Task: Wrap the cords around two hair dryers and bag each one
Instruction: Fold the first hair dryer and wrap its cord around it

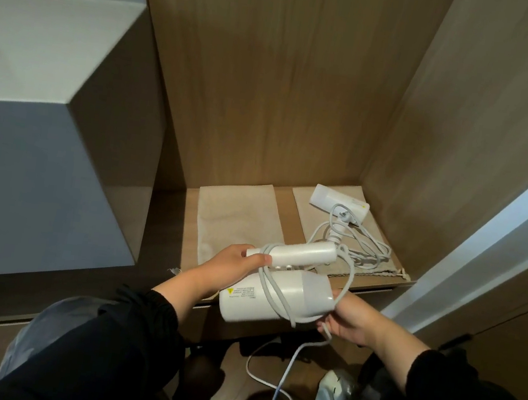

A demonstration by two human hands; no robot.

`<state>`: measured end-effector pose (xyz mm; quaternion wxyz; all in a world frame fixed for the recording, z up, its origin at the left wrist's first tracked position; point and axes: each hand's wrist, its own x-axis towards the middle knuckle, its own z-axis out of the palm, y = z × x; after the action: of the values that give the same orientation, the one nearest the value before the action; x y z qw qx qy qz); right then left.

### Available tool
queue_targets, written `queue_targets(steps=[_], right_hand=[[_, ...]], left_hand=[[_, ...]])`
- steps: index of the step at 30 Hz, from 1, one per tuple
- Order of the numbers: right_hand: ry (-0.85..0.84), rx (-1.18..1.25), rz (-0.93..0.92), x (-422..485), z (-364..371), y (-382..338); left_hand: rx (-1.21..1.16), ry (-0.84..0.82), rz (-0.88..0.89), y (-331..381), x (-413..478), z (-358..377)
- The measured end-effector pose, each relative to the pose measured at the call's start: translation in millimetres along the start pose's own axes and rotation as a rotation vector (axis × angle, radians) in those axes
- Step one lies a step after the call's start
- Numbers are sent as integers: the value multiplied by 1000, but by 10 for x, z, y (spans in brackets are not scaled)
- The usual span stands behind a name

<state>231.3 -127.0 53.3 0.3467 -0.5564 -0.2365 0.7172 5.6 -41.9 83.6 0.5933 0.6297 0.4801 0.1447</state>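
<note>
Hair dryer in hand hung just before the shelf. Our left hand had its fingers curled round the folded handle, and our right hand pinched the cord, a turn or two on, the rest dangling. We judged the job barely begun: the second dryer lay unwrapped on one bag, the other bag flat and unfilled.

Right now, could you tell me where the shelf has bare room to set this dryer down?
Free: the flat left bag, with narrow bare strips of shelf on either side. Crowded: the right bag carries the second dryer and its loose cord.
</note>
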Motion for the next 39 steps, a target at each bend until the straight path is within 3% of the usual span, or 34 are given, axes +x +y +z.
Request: queue_targets(steps=[3,12,26,34,39], right_hand=[[76,-119,-8,48,28,-5],[75,-500,-107,83,139,-72],[242,-1174,-195,86,261,-114],[233,-1558,-215,-42,328,-217],[182,-1627,-193,-141,386,-280]], left_hand=[[-101,55,-52,-43,13,-4],[-282,237,-152,-99,86,-69],[-22,444,-159,-107,109,1],[133,445,-132,-5,50,95],[148,451,-154,20,39,129]])
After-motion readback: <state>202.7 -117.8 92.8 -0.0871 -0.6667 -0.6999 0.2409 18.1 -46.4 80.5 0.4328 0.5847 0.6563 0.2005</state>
